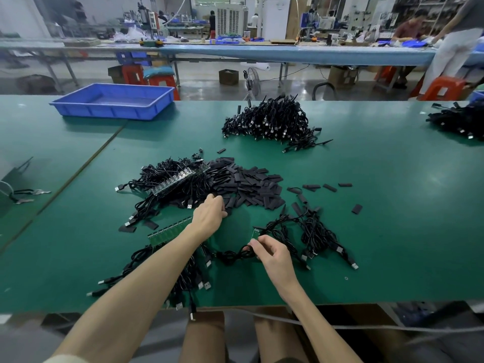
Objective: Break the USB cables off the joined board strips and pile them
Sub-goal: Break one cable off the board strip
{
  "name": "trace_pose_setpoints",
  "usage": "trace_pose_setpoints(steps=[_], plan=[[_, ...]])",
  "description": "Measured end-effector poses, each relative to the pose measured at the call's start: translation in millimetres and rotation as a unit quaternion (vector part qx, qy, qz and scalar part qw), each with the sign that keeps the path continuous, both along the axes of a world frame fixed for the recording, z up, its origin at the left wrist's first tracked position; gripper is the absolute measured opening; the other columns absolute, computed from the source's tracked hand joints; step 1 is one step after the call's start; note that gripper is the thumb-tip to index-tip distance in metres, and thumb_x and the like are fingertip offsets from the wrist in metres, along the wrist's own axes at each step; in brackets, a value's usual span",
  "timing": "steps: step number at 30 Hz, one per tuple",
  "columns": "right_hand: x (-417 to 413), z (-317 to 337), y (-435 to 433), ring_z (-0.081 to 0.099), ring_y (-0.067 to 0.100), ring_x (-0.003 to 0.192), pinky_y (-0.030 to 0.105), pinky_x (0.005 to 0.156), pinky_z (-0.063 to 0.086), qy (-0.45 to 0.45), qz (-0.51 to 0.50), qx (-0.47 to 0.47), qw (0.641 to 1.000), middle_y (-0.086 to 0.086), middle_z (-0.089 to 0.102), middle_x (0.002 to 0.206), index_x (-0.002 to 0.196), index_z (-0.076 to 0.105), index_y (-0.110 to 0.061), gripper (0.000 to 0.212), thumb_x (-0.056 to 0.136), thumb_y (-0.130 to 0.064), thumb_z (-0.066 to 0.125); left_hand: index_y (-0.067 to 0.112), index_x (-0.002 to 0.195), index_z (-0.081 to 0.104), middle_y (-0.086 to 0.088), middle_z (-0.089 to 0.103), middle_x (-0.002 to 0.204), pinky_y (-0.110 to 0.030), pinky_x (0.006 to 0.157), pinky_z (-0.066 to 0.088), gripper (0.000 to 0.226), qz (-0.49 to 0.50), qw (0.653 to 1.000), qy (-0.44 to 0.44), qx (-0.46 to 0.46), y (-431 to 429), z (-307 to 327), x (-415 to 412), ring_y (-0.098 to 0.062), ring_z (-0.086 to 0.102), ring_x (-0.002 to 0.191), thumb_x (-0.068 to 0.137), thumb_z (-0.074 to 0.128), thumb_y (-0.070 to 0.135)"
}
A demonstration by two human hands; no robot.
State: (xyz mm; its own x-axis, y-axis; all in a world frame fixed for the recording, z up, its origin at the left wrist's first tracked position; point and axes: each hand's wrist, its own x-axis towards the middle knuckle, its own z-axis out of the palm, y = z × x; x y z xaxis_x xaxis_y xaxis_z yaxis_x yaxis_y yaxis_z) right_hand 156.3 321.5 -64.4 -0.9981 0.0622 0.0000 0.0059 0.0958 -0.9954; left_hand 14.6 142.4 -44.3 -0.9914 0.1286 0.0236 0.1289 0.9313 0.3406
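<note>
The person sits at a green table (pixel 392 205) with both bare arms stretched out over it. The right hand (pixel 273 255), low and right of centre in the frame, pinches a looped black cable (pixel 235 255) between thumb and forefinger, the other fingers curled loosely under. A small green board piece (pixel 256 232) sits just above those fingertips. I cannot tell whether it is that cable's own end.

The left hand (pixel 209 213), mid-frame, reaches to the near edge of a heap of flat black sleeves (pixel 251 184). Its fingers bend down into the pieces, but I cannot tell from here whether they grip anything.

A joined board strip (pixel 167 231) lies partly under the left forearm, its cables trailing toward the bottom edge. A second strip (pixel 180 179) rests on a tangle of cables left of the sleeves. A handful of loose cables (pixel 317 234) lies just right of the right hand. The big pile (pixel 272 121) stands at upper centre, well apart. A blue tray (pixel 112 100) sits at upper left.

To my eye this is the gap between snaps: one cable looks freed and wants dropping with the others. The next move calls for both hands at the near strip, one steadying the board while the other bends the end piece until it breaks off. Plenty of cables look unbroken.
</note>
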Motion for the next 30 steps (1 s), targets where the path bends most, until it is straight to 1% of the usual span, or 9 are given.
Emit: trace_pose_setpoints(steps=[4,9,12,15,19,22,25,28,30], plan=[[0.4,0.0,0.4,0.052,0.024,0.074,0.036,0.072,0.041,0.011,0.003,-0.005,1.0,0.022,0.066,0.084,0.088,0.074,-0.014,0.023,0.102,-0.027,0.063,0.012,0.093,0.053,-0.003,0.052,0.096,-0.044,0.073,0.051,0.012,0.005,0.999,0.036,0.031,-2.2,0.6,8.0,-0.027,0.057,0.08,0.101,0.061,0.018],[1.4,1.1,0.8,0.043,0.022,0.069,0.036,0.069,0.035,0.029,0.004,-0.01,1.0,0.014,0.055,0.073,0.088,0.078,-0.027,0.023,0.103,-0.029,0.061,0.014,0.09,0.059,0.001,0.057,0.096,-0.039,0.072,0.051,0.011,0.021,0.995,0.059,0.081,-11.3,10.7,11.2,-0.021,0.059,0.083,0.097,0.066,0.018],[1.3,0.5,1.0,0.056,0.031,0.08,0.034,0.076,0.042,0.028,-0.006,-0.019,0.999,0.009,0.073,0.09,0.093,0.077,-0.023,0.022,0.105,-0.025,0.058,0.016,0.092,0.06,0.001,0.064,0.093,-0.043,0.075,0.054,0.009,0.038,0.991,0.048,0.12,-17.5,17.8,13.2,-0.021,0.063,0.082,0.098,0.065,0.018],[0.3,1.0,1.6,0.067,0.013,0.096,0.025,0.088,0.048,0.016,-0.014,-0.026,0.999,-0.005,0.078,0.103,0.1,0.069,-0.015,0.019,0.107,-0.021,0.052,0.013,0.094,0.057,0.0,0.072,0.081,-0.034,0.06,0.053,0.008,0.009,0.963,-0.032,0.267,-17.6,25.9,23.5,-0.02,0.07,0.067,0.1,0.061,0.009],[-0.5,0.4,1.1,0.071,0.01,0.095,0.015,0.084,0.048,0.006,-0.023,-0.044,0.999,0.002,0.079,0.096,0.103,0.062,-0.006,0.018,0.109,-0.015,0.048,0.006,0.109,0.061,-0.007,0.071,0.084,-0.024,0.053,0.049,0.01,-0.051,0.889,-0.181,0.417,-11.9,26.1,46.7,-0.014,0.067,0.066,0.102,0.054,0.002],[-0.4,-0.2,2.1,0.072,0.017,0.088,0.016,0.081,0.05,0.004,-0.019,-0.056,0.998,0.01,0.077,0.09,0.1,0.063,-0.002,0.019,0.108,-0.012,0.049,0.009,0.109,0.068,-0.002,0.071,0.084,-0.021,0.057,0.048,0.013,-0.084,0.881,-0.213,0.414,-5.1,17.1,63.0,-0.009,0.064,0.069,0.102,0.057,0.007],[0.2,-1.1,3.2,0.069,0.016,0.081,0.018,0.076,0.049,0.004,-0.012,-0.034,0.999,0.007,0.075,0.084,0.093,0.068,-0.01,0.021,0.106,-0.015,0.052,0.015,0.105,0.072,0.001,0.071,0.074,-0.019,0.054,0.045,0.013,-0.109,0.9,-0.179,0.381,3.4,11.6,73.2,-0.009,0.059,0.061,0.1,0.061,0.011],[-0.3,-3.3,3.4,0.067,0.021,0.08,0.03,0.077,0.049,0.005,-0.012,-0.011,1.0,0.005,0.073,0.082,0.088,0.07,-0.013,0.023,0.105,-0.022,0.057,0.02,0.101,0.075,0.008,0.071,0.068,-0.013,0.054,0.044,0.012,-0.129,0.931,-0.12,0.321,12.0,10.5,78.5,-0.005,0.057,0.052,0.098,0.065,0.014],[-1.2,-4.2,3.5,0.069,0.029,0.086,0.041,0.083,0.053,0.0,-0.011,-0.009,1.0,0.009,0.074,0.085,0.091,0.072,-0.011,0.023,0.104,-0.023,0.058,0.021,0.104,0.076,0.012,0.07,0.081,-0.007,0.064,0.044,0.013,-0.159,0.952,-0.066,0.255,14.4,11.2,81.4,0.0,0.063,0.065,0.097,0.067,0.017]])
